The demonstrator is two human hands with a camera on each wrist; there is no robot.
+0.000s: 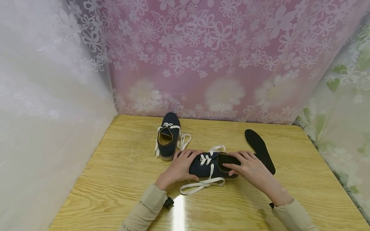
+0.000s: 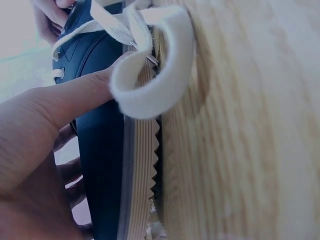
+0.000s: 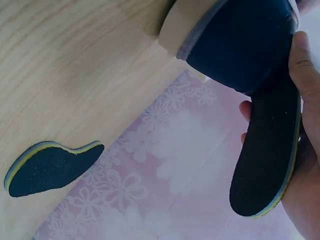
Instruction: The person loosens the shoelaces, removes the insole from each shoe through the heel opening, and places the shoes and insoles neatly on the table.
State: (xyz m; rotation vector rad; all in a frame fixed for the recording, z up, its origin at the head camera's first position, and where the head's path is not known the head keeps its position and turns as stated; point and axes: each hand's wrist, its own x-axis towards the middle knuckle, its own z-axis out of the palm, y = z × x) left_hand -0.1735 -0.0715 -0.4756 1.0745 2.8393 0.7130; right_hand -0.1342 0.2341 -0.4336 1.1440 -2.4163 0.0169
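Note:
A navy lace-up shoe [image 1: 199,166] lies across the table with its toe to the left and its white laces loose. My left hand [image 1: 181,165] grips the toe part from above, thumb along the near side; in the left wrist view the thumb presses the upper just above the ribbed sole [image 2: 135,175]. At the shoe's opening, my right hand [image 1: 245,166] holds a black insole [image 3: 270,150] between thumb and fingers. The insole's front part is inside the shoe, hidden there, while its rounded heel end sticks out with a yellow and blue edge.
A second navy shoe [image 1: 167,149] stands upright behind my left hand, toe to the back, laces hanging loose. Another black insole [image 1: 257,144] lies on the wooden table [image 1: 115,179] at the right. Flowered curtains [image 1: 202,64] enclose the back and sides.

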